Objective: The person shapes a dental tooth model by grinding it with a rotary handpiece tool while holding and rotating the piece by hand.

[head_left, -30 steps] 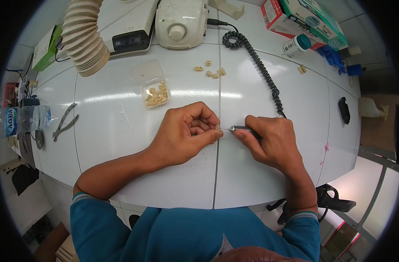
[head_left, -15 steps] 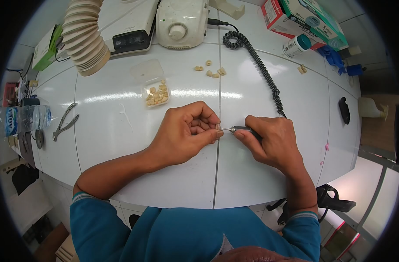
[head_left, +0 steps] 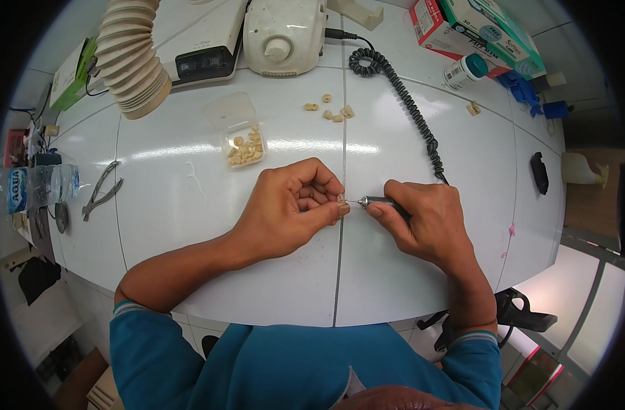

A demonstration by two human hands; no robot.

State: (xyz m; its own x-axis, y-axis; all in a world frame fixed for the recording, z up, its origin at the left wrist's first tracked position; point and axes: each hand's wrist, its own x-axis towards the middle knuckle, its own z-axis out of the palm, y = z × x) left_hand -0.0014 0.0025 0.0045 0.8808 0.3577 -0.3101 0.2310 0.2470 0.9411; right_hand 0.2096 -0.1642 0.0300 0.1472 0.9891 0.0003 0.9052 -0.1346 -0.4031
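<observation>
My left hand (head_left: pixel 285 210) is closed, pinching a small pale tooth-like piece (head_left: pixel 341 198) between thumb and fingertips. My right hand (head_left: pixel 427 217) is wrapped round a dark rotary handpiece (head_left: pixel 388 203), whose thin metal tip points left and reaches the piece; whether it touches cannot be made out. Beyond my left hand stands an open clear plastic box (head_left: pixel 246 148) with several cream-coloured tooth-like pieces inside. Farther back, several similar loose pieces (head_left: pixel 337 118) lie on the white tabletop (head_left: pixel 285 294).
A white control unit (head_left: pixel 284 41) stands at the back, with a black coiled cord (head_left: pixel 411 102) running towards my right hand. At left are a ribbed hose (head_left: pixel 131 61), pliers (head_left: pixel 102 191) and a water bottle (head_left: pixel 39 188). Boxes (head_left: pixel 473 34) and a bottle (head_left: pixel 465 72) stand back right.
</observation>
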